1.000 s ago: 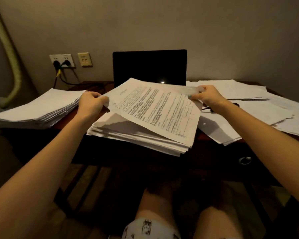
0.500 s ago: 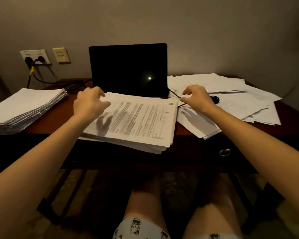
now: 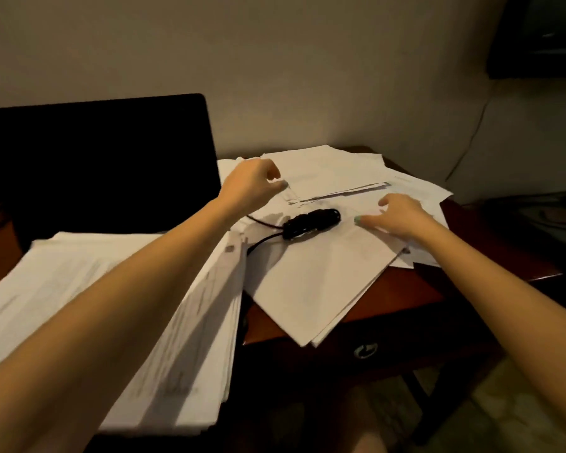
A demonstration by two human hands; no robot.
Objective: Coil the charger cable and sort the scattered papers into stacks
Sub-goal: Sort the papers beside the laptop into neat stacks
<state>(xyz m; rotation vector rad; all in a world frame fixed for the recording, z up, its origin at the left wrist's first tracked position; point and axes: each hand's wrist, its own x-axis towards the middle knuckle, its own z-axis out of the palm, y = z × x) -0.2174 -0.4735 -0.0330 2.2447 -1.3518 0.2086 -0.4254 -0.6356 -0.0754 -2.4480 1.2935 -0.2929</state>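
As I sweep from the left, a thick stack (image 3: 79,305) sits at the near edge of the desk (image 3: 422,295), blurred, with the dark laptop (image 3: 95,165) standing behind it. Next, the left hand (image 3: 249,188) reaches out over the far sheets, fingers curled, thumb down by a paper edge. I can't tell whether it pinches that edge or hangs just above it.

Between the two hands lies the cable (image 3: 311,222), wound into a tight black bundle on top of the papers (image 3: 324,282), its tail trailing back toward the stack. I judge it light, rubbery and a bit springy. I'd take it across the middle of the bundle so the wraps don't slacken.

The papers are fanned and overlapping, one corner hanging past the desk front. I expect them thin, limp and slick on each other, so press and slide them together, then grip both side edges. A one-corner lift will droop and shed sheets.

Far right, the right hand (image 3: 399,217) is spread wide, fingertips on the top sheet, holding nothing.
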